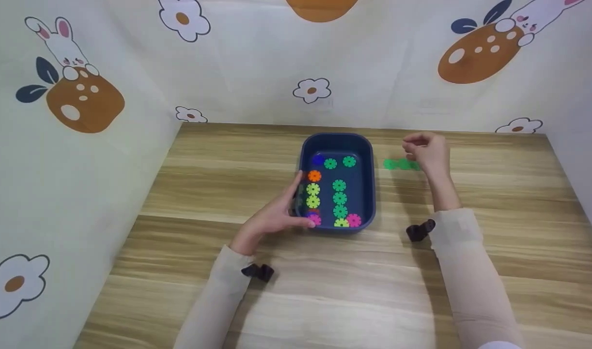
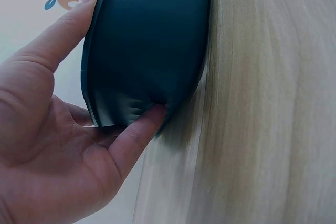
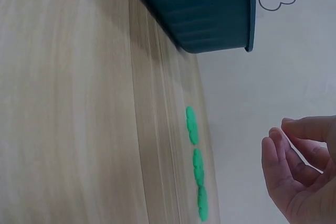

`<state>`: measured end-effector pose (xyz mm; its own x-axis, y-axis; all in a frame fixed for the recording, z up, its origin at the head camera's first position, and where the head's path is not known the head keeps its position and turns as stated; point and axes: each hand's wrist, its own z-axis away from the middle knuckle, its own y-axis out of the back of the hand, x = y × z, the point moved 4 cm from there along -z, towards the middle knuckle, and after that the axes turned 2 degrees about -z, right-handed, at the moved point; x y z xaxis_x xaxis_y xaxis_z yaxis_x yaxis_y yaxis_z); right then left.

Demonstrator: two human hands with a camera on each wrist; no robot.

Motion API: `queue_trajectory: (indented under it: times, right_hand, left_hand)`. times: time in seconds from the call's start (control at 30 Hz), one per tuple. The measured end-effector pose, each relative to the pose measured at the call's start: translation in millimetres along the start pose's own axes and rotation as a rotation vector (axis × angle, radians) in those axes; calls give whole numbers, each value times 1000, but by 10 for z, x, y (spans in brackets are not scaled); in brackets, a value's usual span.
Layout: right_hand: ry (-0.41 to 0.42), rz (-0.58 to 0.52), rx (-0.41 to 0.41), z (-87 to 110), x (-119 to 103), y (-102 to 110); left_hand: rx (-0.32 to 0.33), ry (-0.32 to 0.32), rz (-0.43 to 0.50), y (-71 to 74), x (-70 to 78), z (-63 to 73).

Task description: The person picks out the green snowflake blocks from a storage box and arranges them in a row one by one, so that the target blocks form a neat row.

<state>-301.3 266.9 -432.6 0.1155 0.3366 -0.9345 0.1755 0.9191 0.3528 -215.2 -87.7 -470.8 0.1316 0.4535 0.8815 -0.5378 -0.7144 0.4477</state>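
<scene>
A dark blue plastic bin (image 1: pixel 372 194) stands on the table, with flat notched discs inside: a blue one (image 1: pixel 318 160), an orange one (image 1: pixel 314 176), and several green, yellow and pink ones. My left hand (image 1: pixel 275 213) grips the bin's near left corner, thumb at the near rim and fingers along the left side. In the left wrist view its fingertips (image 2: pixel 155 113) press the outer wall. To the right of the bin, my right hand (image 1: pixel 430 152) is raised over a row of green discs (image 1: pixel 390 164), its fingers loosely bent, nothing visible between them.
The wood-grain table (image 1: pixel 325 291) reaches back to a pale patterned curtain (image 1: pixel 247 63), which also covers the left side. The bin's right wall (image 3: pixel 205 14) stands left of the green row. Small dark devices (image 1: pixel 258 272) sit at both wrists.
</scene>
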Motion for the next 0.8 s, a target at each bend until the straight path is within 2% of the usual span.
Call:
queue_trajectory:
  times: [0.2,0.57,0.8]
  right_hand:
    - [-1,-22,-5,20,-63,-71]
    - [87,-54,-45,73,-213,-286]
    - [124,-15,-58,122,-301,-465]
  left_hand:
    - [-1,10,8,-3,-3,7]
    - [6,10,4,-4,-15,7]
    - [2,-33,14,-6,-2,-8]
